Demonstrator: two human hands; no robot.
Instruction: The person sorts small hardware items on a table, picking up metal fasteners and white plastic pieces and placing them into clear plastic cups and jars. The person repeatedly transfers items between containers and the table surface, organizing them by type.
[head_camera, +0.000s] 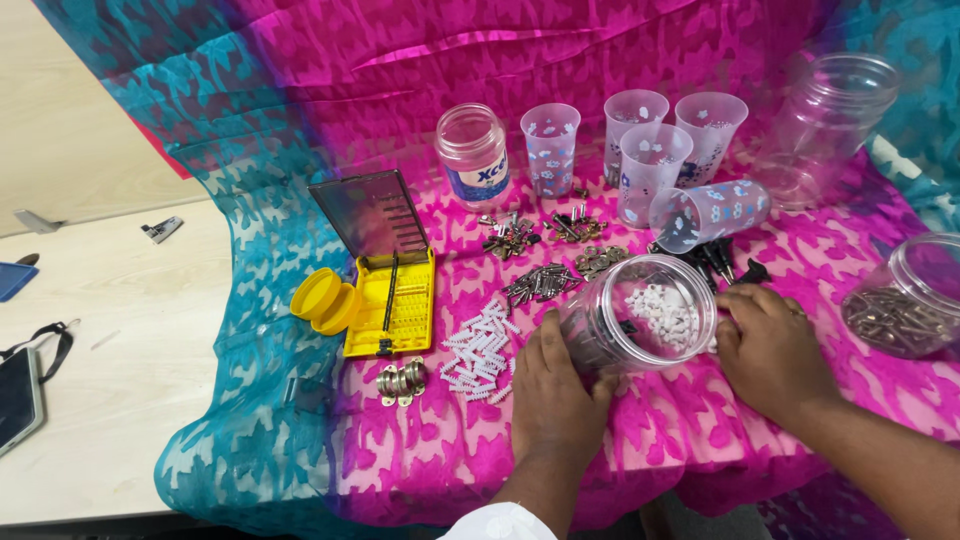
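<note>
Surface: we look down on a pale table (120, 330) draped with a pink and teal patterned cloth (300, 90).
Jar in hand: a clear plastic jar (640, 315) lies tipped on its side at the centre, mouth towards us, with small white pieces inside.
Left hand: our left hand (553, 385) wraps the jar's side from 7 o'clock, fingers closed on it.
Right hand: our right hand (768, 345) rests at the jar's 3 o'clock, fingers curled against its rim; we cannot tell whether it truly clasps it.
Handling: we judge the jar light, stiff and smooth, likely to roll; the ribbed body gives the best hold.
At 9 o'clock: white wall plugs (480, 350), brass hinges (400, 382), then a yellow screwdriver kit (395, 300) and a yellow lid (322, 298).
At 12 o'clock: heaps of screws (540, 283), printed plastic cups (652, 160), one toppled, and a labelled jar (472, 152).
At 2 o'clock: a large empty jar (830, 120).
At 3 o'clock: a jar of screws (905, 300).
</note>
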